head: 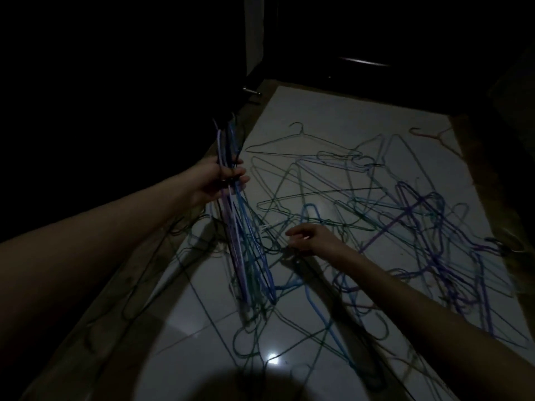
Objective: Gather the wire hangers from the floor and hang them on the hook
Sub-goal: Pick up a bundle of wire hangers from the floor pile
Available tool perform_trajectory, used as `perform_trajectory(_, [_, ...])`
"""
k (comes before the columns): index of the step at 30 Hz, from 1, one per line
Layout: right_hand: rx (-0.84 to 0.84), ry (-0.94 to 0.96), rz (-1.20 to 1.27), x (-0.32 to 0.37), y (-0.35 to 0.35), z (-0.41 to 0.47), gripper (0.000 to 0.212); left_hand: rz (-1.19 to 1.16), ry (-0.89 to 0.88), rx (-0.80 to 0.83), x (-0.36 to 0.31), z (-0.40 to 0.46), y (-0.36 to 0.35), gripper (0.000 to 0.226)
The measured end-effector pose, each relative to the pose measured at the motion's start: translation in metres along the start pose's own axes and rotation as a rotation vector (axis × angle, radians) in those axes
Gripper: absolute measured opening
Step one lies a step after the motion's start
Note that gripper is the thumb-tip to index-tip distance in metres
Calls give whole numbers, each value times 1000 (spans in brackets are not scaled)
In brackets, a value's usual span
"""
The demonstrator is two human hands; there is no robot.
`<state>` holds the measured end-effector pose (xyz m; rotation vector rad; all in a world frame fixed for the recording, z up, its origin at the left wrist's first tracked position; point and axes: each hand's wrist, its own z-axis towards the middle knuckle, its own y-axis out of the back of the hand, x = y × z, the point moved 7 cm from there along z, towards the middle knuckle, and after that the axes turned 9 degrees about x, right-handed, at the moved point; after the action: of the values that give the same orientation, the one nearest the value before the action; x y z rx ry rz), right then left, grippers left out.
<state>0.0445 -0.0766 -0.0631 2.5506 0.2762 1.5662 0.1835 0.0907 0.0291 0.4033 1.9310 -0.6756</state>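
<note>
On the floor, head view: a tangle of wire hangers (376,204) was spread across pale glossy tiles (202,342), green, blue and purple wires crossing one another.
Gathered bundle: a bunch of hangers (240,227) was held upright at the left of the tangle, its lower ends hanging down among the loose ones.
Left hand: the left hand (220,180) was wrapped round the bunch near its upper part, fingers curled over the wires.
Right hand: the right hand (309,240) was lowered to the tangle beside the bunch, fingers bent towards a wire; whether a wire was actually pinched could not be told in the dim light.
Step in hand: judged as the picking of one more hanger to be added to the bunch.
How it would best be done: a hanger lying on top should be chosen and lifted by its neck, then drawn out slowly so that crossed wires are not dragged along; the bunch should be kept clear of the floor so that nothing snags.
Hidden or unclear: the hook for hanging was not seen; the surroundings were lost in darkness, a metal handle (251,91) alone being made out on dark furniture; single hangers could hardly be separated by eye.
</note>
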Motion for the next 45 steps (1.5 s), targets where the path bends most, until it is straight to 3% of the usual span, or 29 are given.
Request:
perform_trajectory(16, [41, -206, 2, -7, -39, 75, 34, 119, 87, 33, 17, 11, 38, 18])
perform_trajectory(22, [-206, -232, -146, -9, -45, 91, 25, 153, 102, 44, 22, 12, 43, 15])
perform_trajectory(28, [-267, -122, -212, -14, -56, 88, 18, 146, 98, 30, 21, 5, 47, 14])
perform_trajectory(40, [-73, -97, -725, -3, -64, 90, 24, 163, 117, 40, 21, -4, 38, 18])
perform_trajectory(45, [-102, -82, -872, 3, -62, 90, 22, 174, 122, 32, 24, -3, 40, 15])
